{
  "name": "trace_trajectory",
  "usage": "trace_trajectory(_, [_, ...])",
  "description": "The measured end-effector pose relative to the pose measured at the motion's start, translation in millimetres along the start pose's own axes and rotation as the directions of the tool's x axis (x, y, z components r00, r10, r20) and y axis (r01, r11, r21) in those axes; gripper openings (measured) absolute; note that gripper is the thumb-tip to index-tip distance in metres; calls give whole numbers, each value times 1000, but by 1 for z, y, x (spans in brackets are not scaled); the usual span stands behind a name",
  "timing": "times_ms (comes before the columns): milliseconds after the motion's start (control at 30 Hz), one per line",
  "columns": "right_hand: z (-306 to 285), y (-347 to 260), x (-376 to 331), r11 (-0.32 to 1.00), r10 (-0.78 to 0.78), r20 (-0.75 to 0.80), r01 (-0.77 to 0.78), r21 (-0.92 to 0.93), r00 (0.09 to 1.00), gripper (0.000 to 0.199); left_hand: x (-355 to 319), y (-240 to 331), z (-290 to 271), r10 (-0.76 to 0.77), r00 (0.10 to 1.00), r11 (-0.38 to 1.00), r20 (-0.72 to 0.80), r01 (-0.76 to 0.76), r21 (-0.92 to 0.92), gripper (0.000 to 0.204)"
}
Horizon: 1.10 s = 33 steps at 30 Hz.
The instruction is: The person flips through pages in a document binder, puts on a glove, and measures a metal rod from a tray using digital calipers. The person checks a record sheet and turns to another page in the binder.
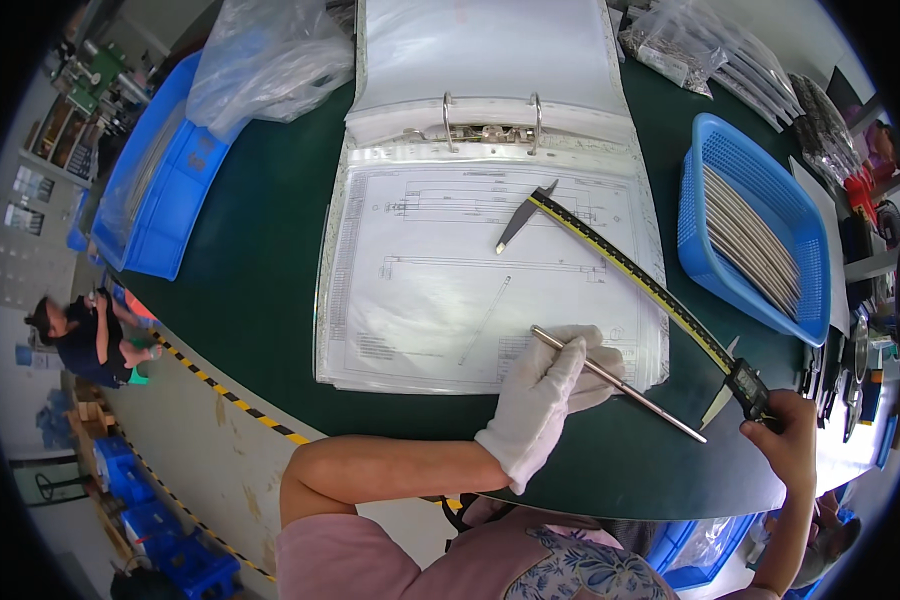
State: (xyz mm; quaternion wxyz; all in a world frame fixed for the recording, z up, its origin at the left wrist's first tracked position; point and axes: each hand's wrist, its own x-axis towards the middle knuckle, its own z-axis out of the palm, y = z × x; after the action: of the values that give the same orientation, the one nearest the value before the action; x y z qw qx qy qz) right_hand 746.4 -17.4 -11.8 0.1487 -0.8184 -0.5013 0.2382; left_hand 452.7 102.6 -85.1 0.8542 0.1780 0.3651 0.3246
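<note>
Near the front edge of the green table (240,300), the left hand (545,395), in a white glove, pinches a slim metal rod (660,410) between thumb and closed fingers; the rod slants from above the open binder (420,340) toward the table's front right corner. Closer to that corner, the bare right hand (788,435) curls closed around the display end of a long caliper (635,275), whose 2 long jaws stand wide apart, the far 1 over the binder's drawing. Along the table's right edge, a blue basket (692,215) holds thin rods (750,240); at the left edge sits a blue bin (185,190).
</note>
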Motion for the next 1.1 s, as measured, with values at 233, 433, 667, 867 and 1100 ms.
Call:
trace_trajectory(233, [16,9,-1,995,-49,-14,50,90,999,34,0,1,1,25,1000,1000,4,-25,6,26])
trace_trajectory(433, [20,6,-1,996,-62,15,61,70,998,33,1,0,0,33,999,999,11,-33,-14,25])
trace_trajectory(667, [21,0,-3,995,-77,-58,80,54,995,42,2,1,-2,22,999,998,40,-20,-58,25])
trace_trajectory(867, [9,16,-16,973,-125,-69,136,188,990,53,8,5,-4,56,989,988,140,-35,-148,36])
trace_trajectory(1100, [-35,56,-64,965,-261,-393,224,-139,882,53,11,16,-8,1,980,953,198,59,-297,33])
